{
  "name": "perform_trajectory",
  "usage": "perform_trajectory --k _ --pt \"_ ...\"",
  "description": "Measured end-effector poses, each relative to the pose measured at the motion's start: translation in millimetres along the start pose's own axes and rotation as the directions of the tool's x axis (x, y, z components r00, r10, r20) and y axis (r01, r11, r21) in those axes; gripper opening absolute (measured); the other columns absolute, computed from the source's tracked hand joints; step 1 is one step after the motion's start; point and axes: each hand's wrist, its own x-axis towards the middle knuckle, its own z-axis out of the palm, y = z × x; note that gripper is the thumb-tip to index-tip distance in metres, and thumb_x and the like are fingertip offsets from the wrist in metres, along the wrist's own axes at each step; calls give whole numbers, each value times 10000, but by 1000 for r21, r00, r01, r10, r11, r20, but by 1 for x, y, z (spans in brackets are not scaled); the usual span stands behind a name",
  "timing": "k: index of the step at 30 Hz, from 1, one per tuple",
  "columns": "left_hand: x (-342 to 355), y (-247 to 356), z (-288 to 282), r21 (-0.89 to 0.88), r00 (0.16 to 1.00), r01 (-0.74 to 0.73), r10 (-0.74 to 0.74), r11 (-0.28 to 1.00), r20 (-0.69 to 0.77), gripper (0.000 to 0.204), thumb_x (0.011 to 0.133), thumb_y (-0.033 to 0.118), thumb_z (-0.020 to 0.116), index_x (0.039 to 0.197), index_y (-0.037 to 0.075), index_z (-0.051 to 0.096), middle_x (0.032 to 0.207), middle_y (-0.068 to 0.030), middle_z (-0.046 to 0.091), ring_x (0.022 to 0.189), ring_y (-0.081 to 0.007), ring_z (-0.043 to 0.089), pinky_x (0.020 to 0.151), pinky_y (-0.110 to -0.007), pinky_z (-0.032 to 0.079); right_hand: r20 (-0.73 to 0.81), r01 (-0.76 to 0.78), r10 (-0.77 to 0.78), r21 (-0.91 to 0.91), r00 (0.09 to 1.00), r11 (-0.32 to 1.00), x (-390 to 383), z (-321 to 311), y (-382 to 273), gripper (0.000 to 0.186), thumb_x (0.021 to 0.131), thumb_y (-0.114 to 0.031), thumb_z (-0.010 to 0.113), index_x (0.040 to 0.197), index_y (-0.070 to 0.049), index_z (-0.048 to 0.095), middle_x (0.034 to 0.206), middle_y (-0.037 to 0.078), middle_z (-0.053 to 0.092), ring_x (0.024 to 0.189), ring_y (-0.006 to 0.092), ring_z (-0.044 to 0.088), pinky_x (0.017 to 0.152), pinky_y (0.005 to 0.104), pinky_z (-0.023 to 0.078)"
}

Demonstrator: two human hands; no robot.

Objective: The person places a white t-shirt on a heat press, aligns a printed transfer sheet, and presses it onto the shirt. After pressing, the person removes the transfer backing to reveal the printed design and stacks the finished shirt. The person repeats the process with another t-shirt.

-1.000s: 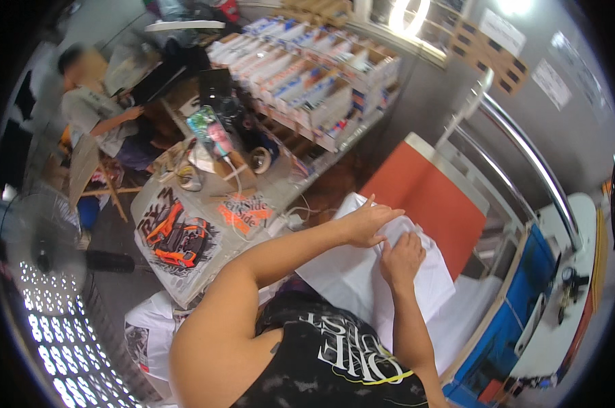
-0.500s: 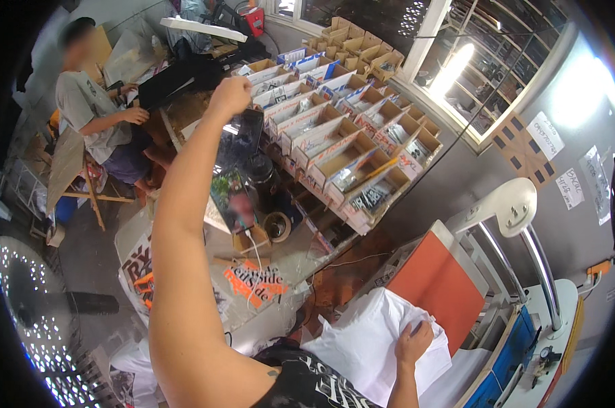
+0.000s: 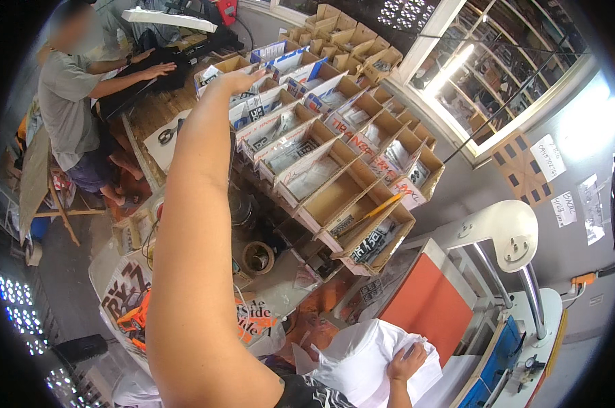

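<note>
My left arm stretches far up and away, and my left hand (image 3: 238,81) reaches with fingers spread over the far cardboard bins (image 3: 334,146) of a long sorting rack, above a bin holding printed sheets; it holds nothing that I can see. My right hand (image 3: 407,362) lies flat, palm down, on a folded white garment (image 3: 362,360) at the lower right. The garment sits beside the orange pad (image 3: 430,306) of a heat press.
Another person (image 3: 73,102) sits at the far left, hands on a black cloth on a wooden table. Printed transfer sheets (image 3: 127,299) lie on a low surface at lower left. The white press arm (image 3: 504,238) stands to the right. A tape roll (image 3: 258,257) sits below the rack.
My left hand left the white garment, swung up and reached out to the far bins. My right hand stayed on the garment. The view tilted upward toward the rack.
</note>
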Motion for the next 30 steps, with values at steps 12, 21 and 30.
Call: perform_trajectory --k 12,21,30 --pt "8 -33 -16 -254 991 21 13 967 130 841 954 776 328 1387 111 607 1501 -186 496 1370 -330 473 1107 -515 358 26 -33 33 1 999 999 1 -2 -2 492 846 -240 633 1237 39 524 1282 258 546 1239 436 463 1102 547 320" --pt "-3 -53 -20 -567 998 -27 51 823 26 401 941 281 710 1272 55 686 1159 -104 710 976 -172 628 853 -388 491 -1 6 -6 4 1000 1000 1 -1 0 487 856 -214 621 1255 43 514 1274 248 533 1239 429 447 1095 528 318" --pt "20 -71 -9 -253 924 -292 204 922 -323 364 847 216 775 1209 212 742 1153 -101 741 1037 -218 700 929 -360 510 9 -7 7 -10 1000 1000 1 -3 -3 483 853 -219 634 1251 29 515 1272 246 528 1236 426 447 1094 526 318"
